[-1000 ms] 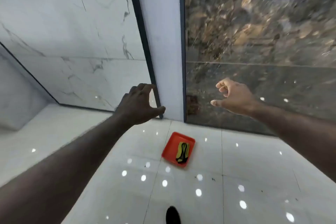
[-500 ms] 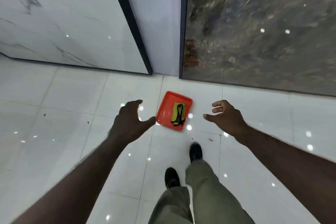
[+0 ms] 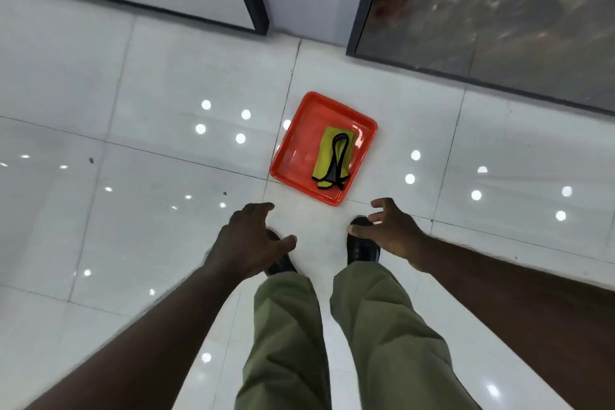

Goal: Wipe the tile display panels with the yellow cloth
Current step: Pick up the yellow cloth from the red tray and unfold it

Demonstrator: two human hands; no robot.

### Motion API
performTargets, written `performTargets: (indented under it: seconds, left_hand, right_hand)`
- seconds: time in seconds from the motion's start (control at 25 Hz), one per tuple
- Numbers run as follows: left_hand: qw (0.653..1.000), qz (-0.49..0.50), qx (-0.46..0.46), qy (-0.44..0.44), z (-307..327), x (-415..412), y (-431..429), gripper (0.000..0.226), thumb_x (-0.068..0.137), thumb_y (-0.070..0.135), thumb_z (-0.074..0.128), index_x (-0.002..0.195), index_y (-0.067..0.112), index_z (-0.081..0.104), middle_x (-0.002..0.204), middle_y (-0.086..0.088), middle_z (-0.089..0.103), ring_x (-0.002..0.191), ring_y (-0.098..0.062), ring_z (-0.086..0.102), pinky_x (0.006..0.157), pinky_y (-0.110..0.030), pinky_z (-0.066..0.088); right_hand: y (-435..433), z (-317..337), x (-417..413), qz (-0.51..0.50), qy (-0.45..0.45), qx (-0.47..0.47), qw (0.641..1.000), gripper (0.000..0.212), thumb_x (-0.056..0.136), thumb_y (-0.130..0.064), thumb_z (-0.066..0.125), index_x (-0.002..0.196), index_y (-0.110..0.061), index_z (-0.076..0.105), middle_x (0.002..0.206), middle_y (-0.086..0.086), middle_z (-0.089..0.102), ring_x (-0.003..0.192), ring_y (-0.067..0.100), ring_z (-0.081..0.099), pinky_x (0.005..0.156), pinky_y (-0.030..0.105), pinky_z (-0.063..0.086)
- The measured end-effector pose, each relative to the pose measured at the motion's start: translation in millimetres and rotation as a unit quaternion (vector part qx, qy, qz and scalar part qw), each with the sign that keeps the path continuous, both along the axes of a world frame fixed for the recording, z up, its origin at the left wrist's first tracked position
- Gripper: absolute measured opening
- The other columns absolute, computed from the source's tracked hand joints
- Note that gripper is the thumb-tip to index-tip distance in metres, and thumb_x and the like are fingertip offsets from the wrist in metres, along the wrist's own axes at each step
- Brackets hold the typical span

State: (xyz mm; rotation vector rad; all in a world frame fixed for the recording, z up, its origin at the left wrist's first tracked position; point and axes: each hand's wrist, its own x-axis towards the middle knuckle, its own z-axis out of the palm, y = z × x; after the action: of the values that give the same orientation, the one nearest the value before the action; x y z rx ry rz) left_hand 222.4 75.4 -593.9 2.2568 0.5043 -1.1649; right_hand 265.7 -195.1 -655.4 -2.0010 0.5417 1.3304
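Yellow cloth point(image 3: 324, 156) lies in the red tray point(image 3: 299, 143) on the floor, apparently under a black strap point(image 3: 339, 150); left hand point(image 3: 249, 240) and right hand point(image 3: 392, 230) hover empty, fingers loosely spread, so pickup requires stooping.

Left shoe point(image 3: 282, 266) half hidden behind left hand point(image 3: 248, 240), dark panel point(image 3: 499, 10) blurred

Wears loose olive-green trousers point(image 3: 382, 326), creased and baggy at the knees, over dark shoes point(image 3: 362, 250) with blue patches. Shows forearms point(image 3: 166, 326) bare down to left hand point(image 3: 246, 240) and right hand point(image 3: 394, 230).
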Motion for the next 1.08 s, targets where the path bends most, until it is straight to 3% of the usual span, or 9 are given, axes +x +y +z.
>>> performTargets:
  seconds: [0.2, 0.44, 0.56, 0.68, 0.8, 0.92, 1.04, 1.08]
  left_hand:
    - [0.999, 0.034, -0.009, 0.02, -127.5, 4.0, 14.6, 0.109, 0.067, 0.072, 0.061, 0.161, 0.02, 0.045, 0.161, -0.006, 0.05, 0.149, -0.028, 0.046, 0.119, -0.047, 0.043]
    - [0.999, 0.036, -0.031, 0.01, -241.7, 7.9, 34.5, 0.094, 0.084, 0.069, 0.078, 0.16, 0.024, 0.046, 0.158, -0.002, 0.052, 0.144, -0.024, 0.049, 0.117, -0.045, 0.044]
    - [0.996, 0.073, -0.043, -0.004, -276.9, 10.0, 45.2, 0.085, 0.089, 0.058, 0.08, 0.16, 0.024, 0.048, 0.157, 0.0, 0.053, 0.141, -0.02, 0.052, 0.112, -0.035, 0.043]
    - [0.993, 0.102, -0.05, -0.011, -285.0, 4.6, 55.9, 0.084, 0.089, 0.056, 0.081, 0.16, 0.025, 0.049, 0.156, 0.002, 0.054, 0.139, -0.02, 0.054, 0.113, -0.037, 0.046]
    - [0.991, 0.126, -0.046, 0.003, -263.7, -5.4, 68.8, 0.083, 0.089, 0.055, 0.081, 0.159, 0.025, 0.049, 0.156, 0.002, 0.054, 0.14, -0.021, 0.054, 0.115, -0.04, 0.046]
    - [0.985, 0.16, -0.062, 0.002, -202.7, -7.1, 68.3, 0.081, 0.087, 0.055, 0.083, 0.157, 0.027, 0.052, 0.155, 0.003, 0.056, 0.132, -0.019, 0.058, 0.106, -0.036, 0.048]
    - [0.975, 0.197, -0.094, -0.034, -110.0, 8.3, 68.9, 0.076, 0.084, 0.054, 0.086, 0.151, 0.032, 0.057, 0.147, 0.009, 0.059, 0.121, -0.012, 0.062, 0.092, -0.028, 0.047]
    - [0.972, 0.208, -0.098, -0.054, -73.0, 15.7, 71.1, 0.075, 0.084, 0.054, 0.086, 0.15, 0.032, 0.058, 0.145, 0.011, 0.06, 0.12, -0.01, 0.062, 0.089, -0.026, 0.046]
  right_hand:
    - [21.6, -134.5, 19.7, 0.002, 0.017, -0.023, 1.0, 0.075, 0.082, -0.05, 0.087, 0.142, -0.021, 0.052, 0.136, 0.003, 0.062, 0.121, 0.029, 0.064, 0.106, 0.045, 0.053]
    - [62.6, -260.2, 35.1, 0.035, -0.101, -0.077, 0.991, 0.073, 0.09, -0.042, 0.081, 0.145, -0.009, 0.048, 0.135, 0.009, 0.063, 0.127, 0.029, 0.06, 0.095, 0.031, 0.048]
    - [90.9, -305.9, 46.1, 0.021, -0.145, -0.136, 0.98, 0.079, 0.089, -0.054, 0.078, 0.14, -0.002, 0.049, 0.136, 0.015, 0.062, 0.128, 0.035, 0.059, 0.091, 0.034, 0.047]
    - [110.3, -325.0, 68.5, 0.02, -0.088, -0.181, 0.979, 0.069, 0.093, -0.055, 0.073, 0.135, -0.004, 0.054, 0.136, 0.017, 0.063, 0.125, 0.036, 0.061, 0.091, 0.038, 0.052]
    - [112.9, -290.3, 90.1, 0.07, -0.082, -0.2, 0.974, 0.024, 0.094, -0.028, 0.066, 0.108, -0.009, 0.06, 0.127, 0.015, 0.068, 0.111, 0.035, 0.067, 0.077, 0.035, 0.051]
    - [103.9, -202.2, 95.7, 0.099, -0.178, -0.181, 0.962, 0.025, 0.097, -0.034, 0.059, 0.11, -0.013, 0.055, 0.116, 0.013, 0.066, 0.103, 0.037, 0.063, 0.08, 0.035, 0.047]
    - [97.9, -77.0, 98.4, 0.002, -0.285, -0.105, 0.953, 0.018, 0.099, -0.03, 0.06, 0.096, -0.014, 0.052, 0.081, 0.001, 0.058, 0.071, 0.018, 0.054, 0.061, 0.022, 0.04]
    - [94.9, -32.5, 99.1, -0.014, -0.297, -0.082, 0.951, 0.018, 0.099, -0.025, 0.06, 0.088, -0.016, 0.048, 0.075, -0.002, 0.053, 0.066, 0.014, 0.049, 0.057, 0.025, 0.035]
